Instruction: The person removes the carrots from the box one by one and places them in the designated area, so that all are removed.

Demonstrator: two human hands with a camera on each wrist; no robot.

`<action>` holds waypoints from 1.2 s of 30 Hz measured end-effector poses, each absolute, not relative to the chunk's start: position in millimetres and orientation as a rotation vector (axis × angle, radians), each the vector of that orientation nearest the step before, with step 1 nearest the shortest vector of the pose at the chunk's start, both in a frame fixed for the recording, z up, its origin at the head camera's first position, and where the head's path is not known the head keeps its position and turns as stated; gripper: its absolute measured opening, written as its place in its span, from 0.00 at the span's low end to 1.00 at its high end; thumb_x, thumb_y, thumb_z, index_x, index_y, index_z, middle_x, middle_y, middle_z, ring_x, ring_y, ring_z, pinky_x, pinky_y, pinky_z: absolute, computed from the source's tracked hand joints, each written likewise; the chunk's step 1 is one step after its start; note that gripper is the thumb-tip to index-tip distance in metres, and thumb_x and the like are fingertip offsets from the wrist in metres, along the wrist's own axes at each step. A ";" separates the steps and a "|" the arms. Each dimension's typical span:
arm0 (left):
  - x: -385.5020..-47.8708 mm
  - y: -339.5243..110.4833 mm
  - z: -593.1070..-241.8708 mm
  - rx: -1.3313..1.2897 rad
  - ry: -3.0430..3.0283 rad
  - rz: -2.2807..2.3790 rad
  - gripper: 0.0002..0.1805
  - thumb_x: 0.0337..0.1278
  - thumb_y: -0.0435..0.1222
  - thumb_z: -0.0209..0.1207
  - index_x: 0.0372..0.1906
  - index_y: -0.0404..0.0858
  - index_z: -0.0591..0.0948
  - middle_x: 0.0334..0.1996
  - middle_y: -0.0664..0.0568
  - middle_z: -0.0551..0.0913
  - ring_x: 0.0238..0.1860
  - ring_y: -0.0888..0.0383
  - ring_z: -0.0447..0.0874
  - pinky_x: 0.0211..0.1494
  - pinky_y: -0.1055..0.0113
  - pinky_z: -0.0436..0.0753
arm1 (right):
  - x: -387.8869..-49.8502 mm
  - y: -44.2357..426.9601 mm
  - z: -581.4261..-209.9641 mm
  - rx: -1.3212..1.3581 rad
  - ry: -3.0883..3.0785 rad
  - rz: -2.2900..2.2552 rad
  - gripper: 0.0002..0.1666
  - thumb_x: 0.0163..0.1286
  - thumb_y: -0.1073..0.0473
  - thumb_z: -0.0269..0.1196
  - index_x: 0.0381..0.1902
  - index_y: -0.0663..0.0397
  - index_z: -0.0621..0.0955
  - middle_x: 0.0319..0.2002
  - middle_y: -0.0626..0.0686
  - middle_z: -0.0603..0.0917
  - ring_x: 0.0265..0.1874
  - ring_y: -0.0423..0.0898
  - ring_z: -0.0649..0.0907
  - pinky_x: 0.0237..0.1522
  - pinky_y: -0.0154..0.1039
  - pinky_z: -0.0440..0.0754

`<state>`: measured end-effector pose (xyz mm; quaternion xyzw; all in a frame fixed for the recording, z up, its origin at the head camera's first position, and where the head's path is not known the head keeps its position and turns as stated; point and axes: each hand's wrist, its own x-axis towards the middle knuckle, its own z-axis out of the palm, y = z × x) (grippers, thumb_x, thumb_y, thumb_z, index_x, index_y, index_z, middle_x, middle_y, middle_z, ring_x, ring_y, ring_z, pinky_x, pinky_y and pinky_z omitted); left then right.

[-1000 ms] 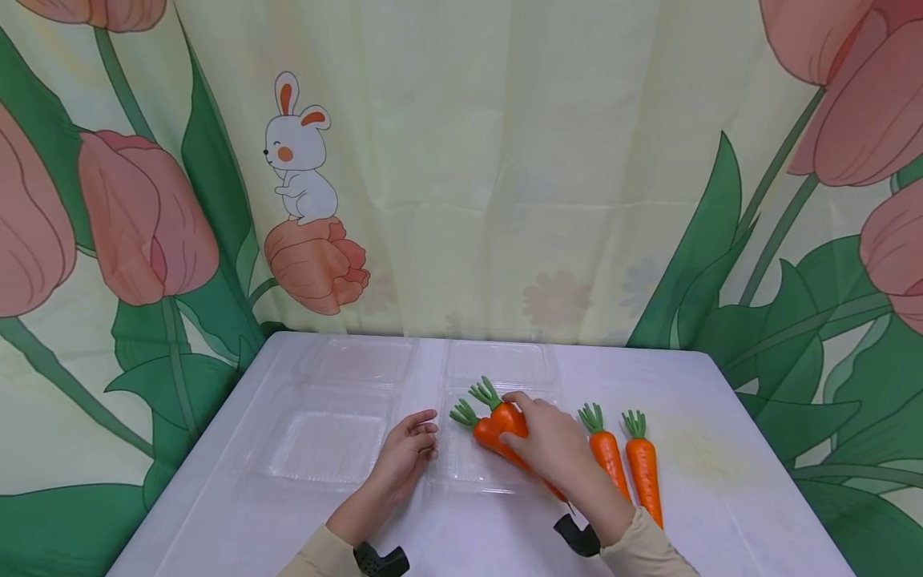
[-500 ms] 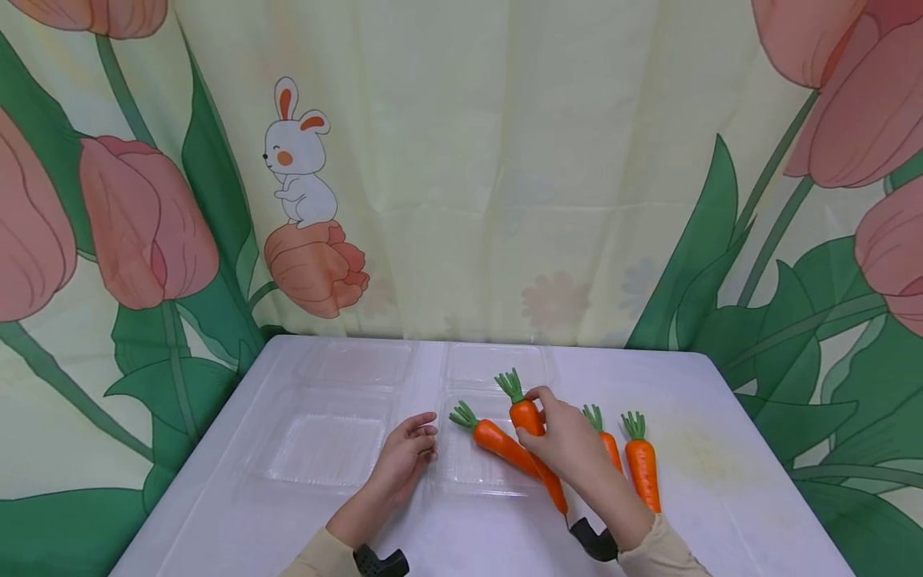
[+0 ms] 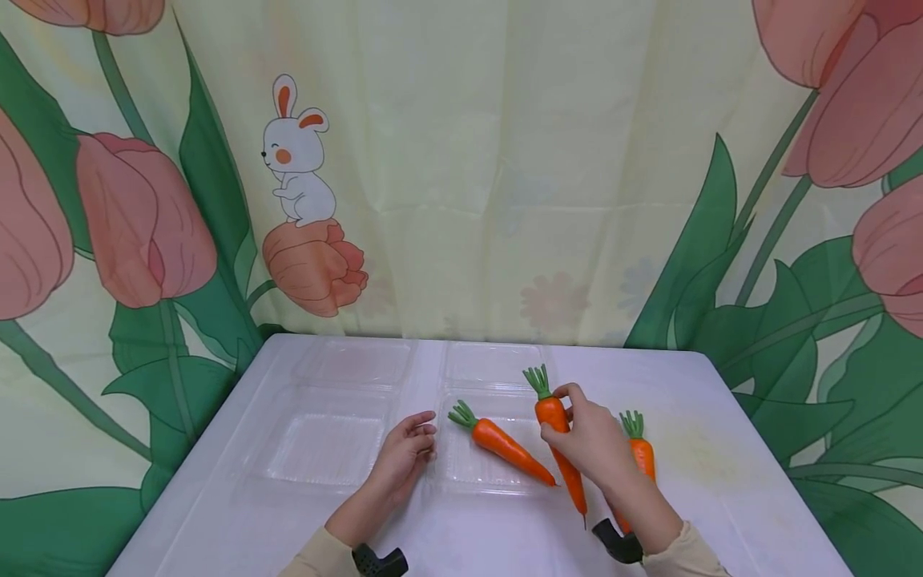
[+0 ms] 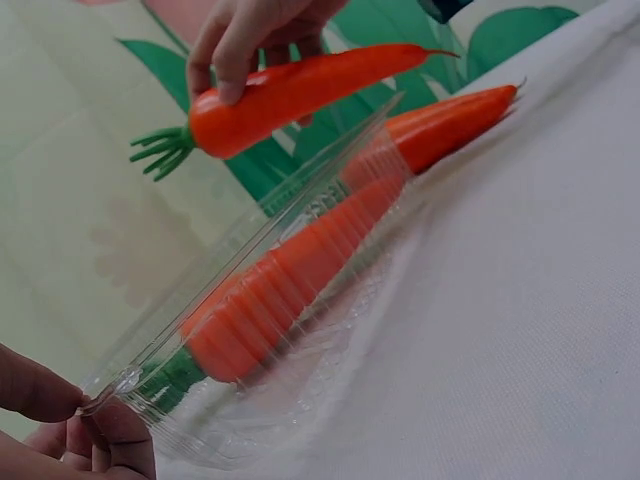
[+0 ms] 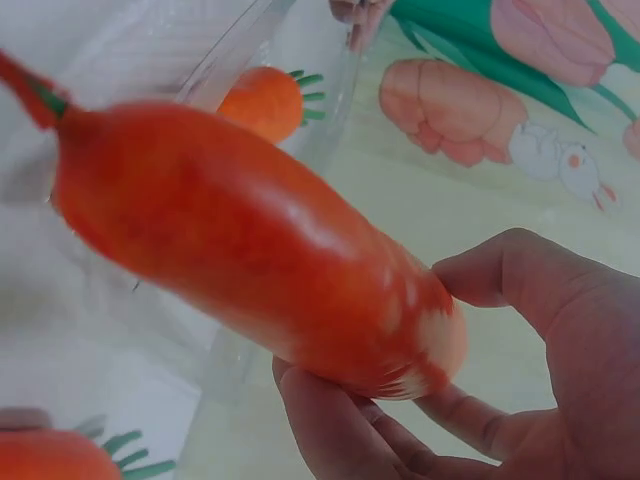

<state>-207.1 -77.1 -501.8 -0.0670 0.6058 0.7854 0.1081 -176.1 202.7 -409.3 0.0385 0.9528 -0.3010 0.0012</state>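
My right hand (image 3: pixel 597 441) grips an orange toy-like carrot (image 3: pixel 551 415) near its green-topped end, thumb on one side and fingers on the other. The carrot hangs above the right side of a clear plastic container (image 3: pixel 461 474), its tip toward me. A second carrot (image 3: pixel 508 450) lies slantwise inside that container, seen through the clear wall in the left wrist view. My left hand (image 3: pixel 405 453) is at the container's left edge; in the left wrist view its thumb and finger pinch the rim (image 4: pixel 125 382).
Another clear container (image 3: pixel 324 449) with its lid folded back stands on the left of the white table (image 3: pixel 735 513). To the right lie a carrot (image 3: pixel 643 458) and one mostly hidden behind my right forearm (image 3: pixel 622 519). A printed curtain (image 3: pixel 461 200) hangs behind.
My right hand has carried its carrot to the right, away from the one lying in the container. The left hand has stayed in place at the container's edge.
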 end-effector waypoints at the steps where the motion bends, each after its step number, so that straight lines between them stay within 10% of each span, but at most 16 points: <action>1: -206.9 -77.3 -501.4 -0.198 1.787 2.307 0.26 0.65 0.20 0.51 0.68 0.25 0.68 0.42 0.49 0.74 0.34 0.59 0.72 0.35 0.72 0.76 | -175.8 205.6 -409.5 0.126 2.989 -0.947 0.31 0.62 0.54 0.68 0.62 0.54 0.73 0.41 0.60 0.86 0.26 0.46 0.80 0.26 0.39 0.84; 36: -204.8 -76.6 -500.1 -0.176 1.760 2.340 0.25 0.65 0.19 0.50 0.67 0.23 0.66 0.39 0.51 0.74 0.33 0.61 0.72 0.35 0.73 0.75 | -149.7 333.6 -426.7 0.447 2.877 -0.809 0.42 0.66 0.48 0.67 0.66 0.69 0.64 0.47 0.75 0.80 0.32 0.52 0.82 0.31 0.45 0.87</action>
